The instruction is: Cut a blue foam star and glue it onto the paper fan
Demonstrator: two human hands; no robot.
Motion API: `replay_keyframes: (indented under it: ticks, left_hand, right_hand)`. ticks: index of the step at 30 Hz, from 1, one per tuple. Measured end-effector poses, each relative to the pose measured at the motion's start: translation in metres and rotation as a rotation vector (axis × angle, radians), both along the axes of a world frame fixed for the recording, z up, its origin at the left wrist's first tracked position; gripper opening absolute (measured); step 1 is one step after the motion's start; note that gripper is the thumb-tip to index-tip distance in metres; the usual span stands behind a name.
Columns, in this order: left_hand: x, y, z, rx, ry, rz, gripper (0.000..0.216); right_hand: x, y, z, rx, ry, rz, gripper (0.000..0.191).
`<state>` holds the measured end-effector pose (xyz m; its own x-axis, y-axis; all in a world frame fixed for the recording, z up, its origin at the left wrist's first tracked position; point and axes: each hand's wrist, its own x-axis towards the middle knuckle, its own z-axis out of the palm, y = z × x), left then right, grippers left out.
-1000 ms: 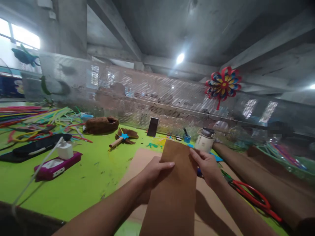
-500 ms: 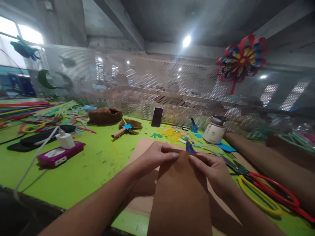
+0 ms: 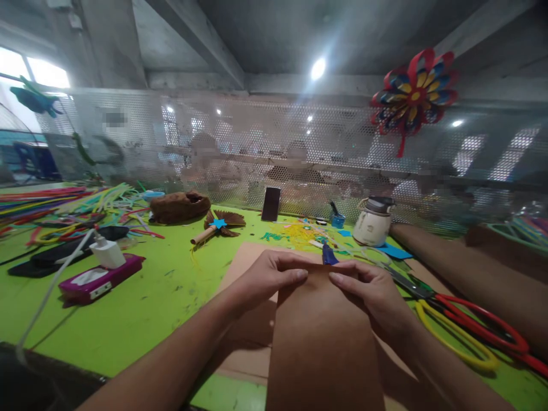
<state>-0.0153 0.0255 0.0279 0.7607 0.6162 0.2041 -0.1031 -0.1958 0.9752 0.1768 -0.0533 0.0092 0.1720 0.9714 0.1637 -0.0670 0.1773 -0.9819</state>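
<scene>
A long brown paper sheet (image 3: 321, 337) runs from the bottom edge up to the middle of the view, above a larger brown card (image 3: 248, 319) on the green table (image 3: 141, 308). My left hand (image 3: 268, 277) pinches the sheet's far edge at its left corner, thumb and fingers closed on it. My right hand (image 3: 370, 288) pinches the same edge at the right corner. A blue-handled tool (image 3: 329, 255) lies just beyond my fingertips.
Large scissors with red and yellow handles (image 3: 462, 328) lie at the right beside brown paper rolls (image 3: 462, 274). A white kettle (image 3: 373, 221), a dark phone (image 3: 271, 204) and a perforated screen (image 3: 257, 154) stand behind. A magenta box with a charger (image 3: 100, 277) and coloured strips (image 3: 64, 202) are at left.
Both hands lowered the sheet's far edge from upright toward the table and drew closer together on it. The camera tilted so the scissors came into view.
</scene>
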Motion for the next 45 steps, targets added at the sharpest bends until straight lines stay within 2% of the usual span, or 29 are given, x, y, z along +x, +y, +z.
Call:
replay_keyframes:
  ticks: [4, 10, 15, 20, 24, 26, 32, 36, 40, 45]
  left_hand:
    - [-0.001, 0.002, 0.000, -0.018, 0.003, -0.032, 0.026]
    - [-0.001, 0.002, 0.001, -0.081, -0.003, 0.006, 0.019]
    - [-0.005, 0.001, 0.003, -0.084, -0.030, -0.006, 0.018]
    - [-0.004, -0.001, 0.008, -0.045, -0.036, -0.097, 0.017]
    - [0.002, -0.005, 0.009, -0.095, 0.029, 0.031, 0.020]
    - [0.004, -0.006, 0.009, -0.062, 0.101, 0.055, 0.018]
    - [0.002, -0.005, 0.006, 0.133, 0.230, -0.065, 0.023]
    - [0.001, -0.006, 0.006, 0.164, 0.289, -0.072, 0.026]
    - [0.001, -0.009, 0.012, 0.208, 0.316, -0.089, 0.030]
    - [0.001, -0.009, 0.014, 0.259, 0.337, -0.093, 0.030]
  right_hand:
    - [0.002, -0.001, 0.004, -0.003, 0.045, -0.011, 0.022]
    - [0.000, -0.006, 0.009, -0.015, 0.092, -0.089, 0.011]
    - [0.000, -0.007, 0.014, 0.013, 0.062, -0.102, 0.007]
    - [0.001, -0.007, 0.010, 0.030, 0.021, -0.077, 0.004]
    - [0.001, -0.008, 0.001, 0.063, -0.058, -0.019, 0.003]
    - [0.002, -0.008, -0.001, 0.102, -0.155, -0.010, 0.005]
    - [0.011, -0.006, 0.000, 0.265, -0.494, -0.008, 0.011]
    - [0.012, -0.007, 0.003, 0.305, -0.548, 0.010, 0.010]
    - [0.012, -0.010, 0.008, 0.341, -0.549, 0.124, 0.012]
    - [0.015, -0.010, 0.016, 0.296, -0.523, 0.250, 0.014]
